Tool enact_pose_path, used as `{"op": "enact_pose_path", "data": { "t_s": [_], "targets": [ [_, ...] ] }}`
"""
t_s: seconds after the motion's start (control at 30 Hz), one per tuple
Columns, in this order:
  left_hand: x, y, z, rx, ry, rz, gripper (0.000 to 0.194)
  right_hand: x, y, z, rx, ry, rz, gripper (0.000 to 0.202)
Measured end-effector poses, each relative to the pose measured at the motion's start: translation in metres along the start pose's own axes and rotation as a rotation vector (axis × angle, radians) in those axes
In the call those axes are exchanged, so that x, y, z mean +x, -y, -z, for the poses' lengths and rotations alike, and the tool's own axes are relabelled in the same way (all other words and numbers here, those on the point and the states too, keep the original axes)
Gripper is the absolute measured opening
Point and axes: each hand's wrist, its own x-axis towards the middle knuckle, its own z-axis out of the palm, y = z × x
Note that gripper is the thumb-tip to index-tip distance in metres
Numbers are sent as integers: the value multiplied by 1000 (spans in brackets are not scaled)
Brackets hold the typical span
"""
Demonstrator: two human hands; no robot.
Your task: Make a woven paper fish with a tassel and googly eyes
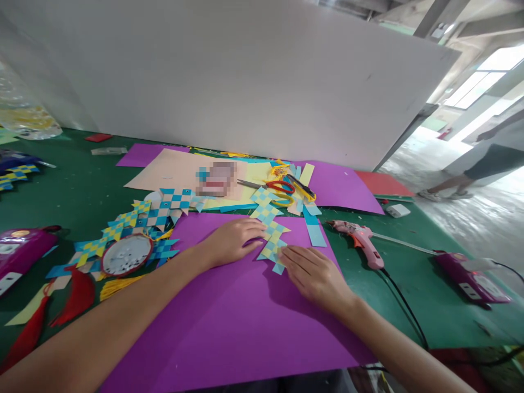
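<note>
Paper weave point(268, 214), edges beneath fingertips point(286, 254)

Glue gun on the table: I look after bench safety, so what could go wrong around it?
The glue gun lies with its nozzle toward the blue strip; if hot, it could burn the nearby right hand. Its cord runs near the right forearm, which might snag it. Any drip might mark the table.

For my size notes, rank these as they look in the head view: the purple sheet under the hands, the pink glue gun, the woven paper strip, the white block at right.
1. Purple sheet, clearly largest
2. Woven paper strip and pink glue gun: too alike to rank
3. White block, smallest
</note>
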Motion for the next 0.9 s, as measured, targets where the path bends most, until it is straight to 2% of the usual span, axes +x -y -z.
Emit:
{"op": "enact_pose_path", "data": {
  "t_s": [0.13,0.27,0.4,0.6,0.9],
  "targets": [
    [0,0,0,2,5,-5,28,0,2,4,56,17,-16,28],
    [-1,1,-1,8,8,-3,30,8,4,9,142,5,-138,44],
    [-1,1,-2,6,-4,-19,27,19,11,4,60,28,-247,31],
    [0,1,-2,-3,-5,-12,27,22,18,-9,9,168,-248,34],
    [0,1,-1,-4,-1,-12,27,21,15,-9,30,185,-240,28]
  ]
}}
